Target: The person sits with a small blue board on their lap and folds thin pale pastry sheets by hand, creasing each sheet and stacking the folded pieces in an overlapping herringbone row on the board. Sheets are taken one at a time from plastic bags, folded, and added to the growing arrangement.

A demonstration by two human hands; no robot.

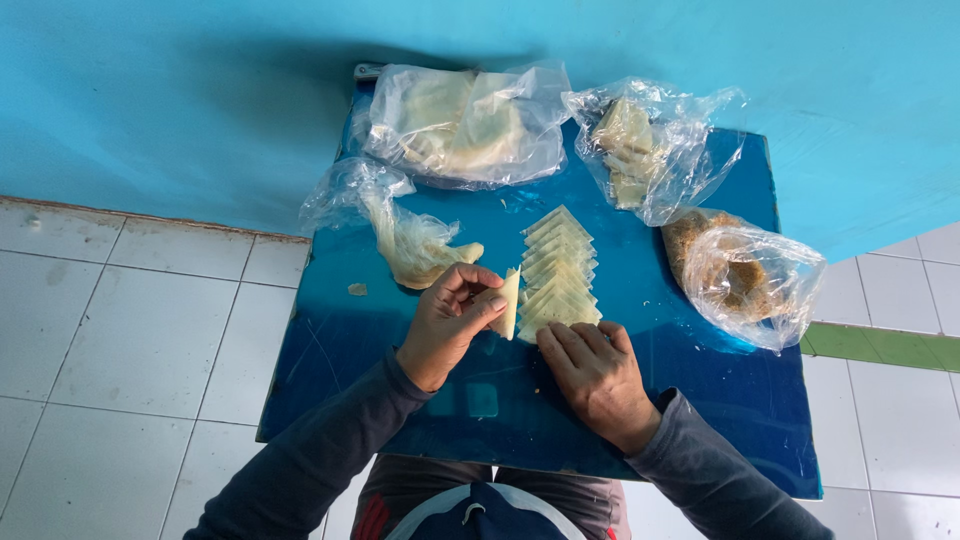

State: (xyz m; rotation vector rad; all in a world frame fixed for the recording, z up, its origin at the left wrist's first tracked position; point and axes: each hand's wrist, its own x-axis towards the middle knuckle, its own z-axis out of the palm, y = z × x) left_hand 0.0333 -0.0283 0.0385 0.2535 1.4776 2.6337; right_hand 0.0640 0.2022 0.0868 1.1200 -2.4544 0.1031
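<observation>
Left hand [447, 322] pinches a pale folded pastry triangle [508, 304] upright between thumb and fingertips, above the blue table [650, 330]. Right hand [595, 375] lies flat, fingers spread, touching the near end of the row of folded triangles [556, 273].

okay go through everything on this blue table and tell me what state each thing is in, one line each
Left hand: raised, pinching a folded pastry triangle.
Right hand: palm down, fingers on the row of triangles.
Filling bag: open.
Wrapper bags: lying flat.
Blue table: crumbs scattered on it.
</observation>
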